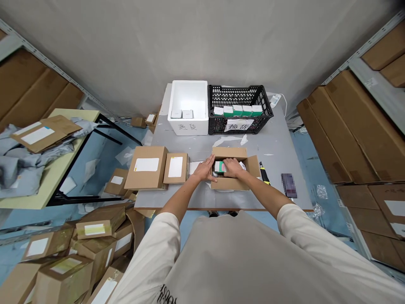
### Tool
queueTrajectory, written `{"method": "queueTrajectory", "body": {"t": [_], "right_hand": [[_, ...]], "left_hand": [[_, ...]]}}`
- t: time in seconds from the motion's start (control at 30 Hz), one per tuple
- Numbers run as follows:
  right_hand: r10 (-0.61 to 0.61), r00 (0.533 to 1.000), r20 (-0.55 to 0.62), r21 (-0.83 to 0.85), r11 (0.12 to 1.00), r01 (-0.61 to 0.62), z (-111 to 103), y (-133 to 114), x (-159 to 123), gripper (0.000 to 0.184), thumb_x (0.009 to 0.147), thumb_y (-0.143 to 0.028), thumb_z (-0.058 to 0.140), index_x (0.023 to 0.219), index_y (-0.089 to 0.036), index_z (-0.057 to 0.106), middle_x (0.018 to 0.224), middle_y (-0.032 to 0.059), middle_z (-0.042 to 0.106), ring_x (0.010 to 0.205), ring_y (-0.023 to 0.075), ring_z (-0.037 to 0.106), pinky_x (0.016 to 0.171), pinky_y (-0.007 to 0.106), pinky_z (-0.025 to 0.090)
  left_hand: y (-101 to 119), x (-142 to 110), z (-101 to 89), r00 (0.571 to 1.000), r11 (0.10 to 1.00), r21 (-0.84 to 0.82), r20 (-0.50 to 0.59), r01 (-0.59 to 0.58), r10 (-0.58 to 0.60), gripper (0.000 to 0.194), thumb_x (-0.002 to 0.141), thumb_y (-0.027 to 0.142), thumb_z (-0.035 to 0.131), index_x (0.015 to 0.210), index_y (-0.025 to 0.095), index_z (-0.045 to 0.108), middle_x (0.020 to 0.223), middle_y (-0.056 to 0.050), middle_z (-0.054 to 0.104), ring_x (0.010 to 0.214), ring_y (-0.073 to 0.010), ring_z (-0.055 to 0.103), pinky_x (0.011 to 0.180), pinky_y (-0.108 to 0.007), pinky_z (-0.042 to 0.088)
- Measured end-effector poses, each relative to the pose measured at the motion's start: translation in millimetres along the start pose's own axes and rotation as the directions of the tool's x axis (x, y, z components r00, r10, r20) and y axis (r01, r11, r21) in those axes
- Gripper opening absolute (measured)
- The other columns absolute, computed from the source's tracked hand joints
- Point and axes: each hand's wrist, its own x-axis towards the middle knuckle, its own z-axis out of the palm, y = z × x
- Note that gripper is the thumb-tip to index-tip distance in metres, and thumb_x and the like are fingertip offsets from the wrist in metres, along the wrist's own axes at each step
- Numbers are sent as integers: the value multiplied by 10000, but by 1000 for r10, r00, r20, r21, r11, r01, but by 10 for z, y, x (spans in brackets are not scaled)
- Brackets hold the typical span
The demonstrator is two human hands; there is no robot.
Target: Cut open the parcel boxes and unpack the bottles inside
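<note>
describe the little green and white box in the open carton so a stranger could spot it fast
On the grey table, find the open cardboard carton in front of the black plastic crate. Inside it, by the left hand and under the right hand, lies a small green-and-white box. Similar boxes stand in a row in the crate; this one is in the carton.

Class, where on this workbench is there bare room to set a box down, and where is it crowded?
Bare grey tabletop runs between the white foam box and black crate and the cardboard boxes, and right of the open box. It is crowded around the left hand and right hand.
</note>
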Motion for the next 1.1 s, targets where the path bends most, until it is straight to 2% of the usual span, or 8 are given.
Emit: {"method": "queueTrajectory", "body": {"t": [0.17, 0.27, 0.37, 0.57, 0.67, 0.83, 0.97, 1.1], "right_hand": [[2, 988, -153, 162, 987, 23, -155, 147, -223, 531, 692, -338, 747, 1170, -155, 609, 1149, 156, 699, 1102, 347, 617, 972, 415, 407], [116, 945, -307, 344, 939, -3, -247, 222, -327, 579, 685, -345, 738, 1217, -174, 590, 1190, 143, 695, 1128, 341, 614, 978, 421, 429], [306, 856, -417, 539, 842, -38, -400, 285, -417, 580, 672, -368, 744, 1204, -203, 582, 1153, 111, 699, 1062, 318, 625, 947, 426, 460], [557, 733, -392, 823, 568, 8, -811, 502, -590, 415, 680, -423, 753, 995, -228, 565, 762, -31, 588, 691, 180, 522, 656, 317, 461], [602, 674, -428, 865, 489, 113, -955, 684, -630, 399, 692, -415, 754, 976, -223, 550, 746, -45, 550, 670, 152, 480, 641, 299, 455], [622, 564, -543, 839, 437, 325, -1142, 1159, -716, 492, 740, -530, 771, 1040, -218, 537, 914, 11, 609, 808, 176, 561, 772, 339, 525], [654, 456, -603, 797, 469, 381, -1221, 1677, -904, 554, 741, -586, 793, 1060, -212, 538, 944, 25, 627, 833, 183, 588, 792, 362, 555], [716, 399, -573, 819, 484, 308, -1035, 2068, -1119, 487, 738, -505, 790, 1033, -208, 541, 927, 12, 638, 805, 171, 597, 787, 353, 559]], "left_hand": [[1, 0, -24, 1000, 1000, -13, 10, -11, 11, 1578, 582, 742, 858, 1662, 227, -171, 1749, -186, -53, 1534, -427, 339, 1158, -468, 381], [1, 3, -40, 1000, 1000, -9, 17, -18, 18, 1577, 594, 758, 844, 1654, 228, -197, 1751, -177, -53, 1568, -404, 276, 1173, -469, 370], [10, 9, -51, 999, 1000, 14, 29, -16, 15, 1573, 601, 768, 834, 1650, 236, -209, 1753, -163, -55, 1576, -397, 261, 1182, -472, 367], [69, 30, -65, 998, 996, 89, 54, 23, -28, 1569, 606, 784, 816, 1643, 240, -229, 1753, -157, -71, 1539, -424, 334, 1155, -482, 398], [124, 29, -84, 996, 991, 123, 70, 50, -59, 1565, 611, 772, 818, 1641, 244, -235, 1750, -165, -78, 1511, -428, 382, 1135, -478, 414], [240, 3, -153, 989, 980, 171, 88, 101, -117, 1516, 636, 741, 819, 1655, 256, -192, 1746, -188, -70, 1471, -425, 442, 1122, -466, 424], [353, -1, -243, 985, 971, 210, 102, 117, -141, 1448, 651, 691, 832, 1678, 268, -98, 1750, -188, -41, 1485, -425, 422, 1119, -464, 428], [490, 15, -316, 975, 951, 270, 120, 150, -188, 1409, 644, 659, 847, 1689, 255, -7, 1749, -202, -24, 1490, -461, 388, 1136, -512, 402]]}}
